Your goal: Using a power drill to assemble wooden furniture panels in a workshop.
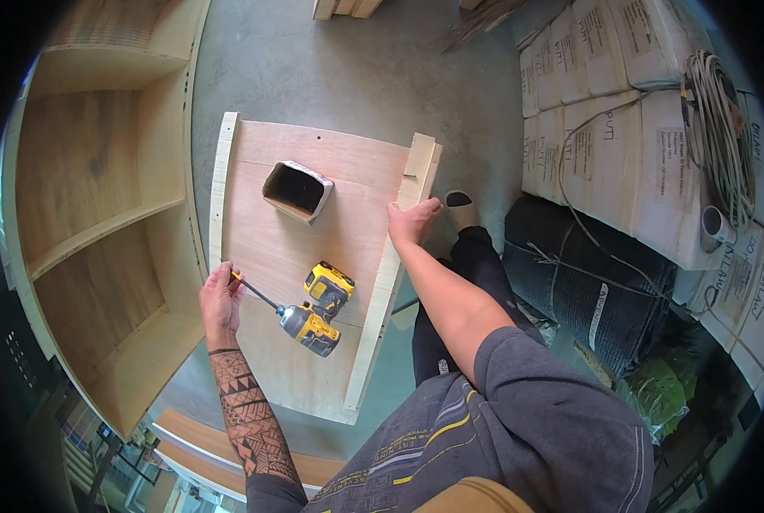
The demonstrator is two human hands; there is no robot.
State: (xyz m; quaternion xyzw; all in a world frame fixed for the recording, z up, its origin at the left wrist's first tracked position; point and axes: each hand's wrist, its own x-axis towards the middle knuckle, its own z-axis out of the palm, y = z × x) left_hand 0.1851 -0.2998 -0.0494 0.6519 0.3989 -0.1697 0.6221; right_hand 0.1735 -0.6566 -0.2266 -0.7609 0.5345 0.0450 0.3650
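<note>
Nearest the camera, at the lower edge, we find a tan curved piece (476, 498), its kind unclear to us; just beyond it is a grey T-shirt (553, 410). The main workpiece is a pale wooden panel (356, 235), located in front of the person, between the two hands. Its support is not clear to us. A left rail (222, 188) and a right rail (372, 329) run along its two long sides. A thin metal fastener (409, 175) projects at the far end of the right rail.

We note the right hand (413, 222) grasping the right rail across its width, thumb on the panel side. The left hand (219, 295) is at the left rail with its fingers drawn together; we cannot tell whether it pinches the rail, the bit tip or a small part.

On the panel lies a yellow and black power driver (319, 318). Its long bit (258, 291) points toward the left hand, the yellow tip at the fingers. Farther up the panel we locate an open box (290, 209) with a dark interior.

To the left stands a wooden shelf unit (78, 162). Beyond the panel is the grey floor (313, 77). To the right we see stacked white packages (587, 145), a coil of cable (722, 128) and a black roll (583, 282).
</note>
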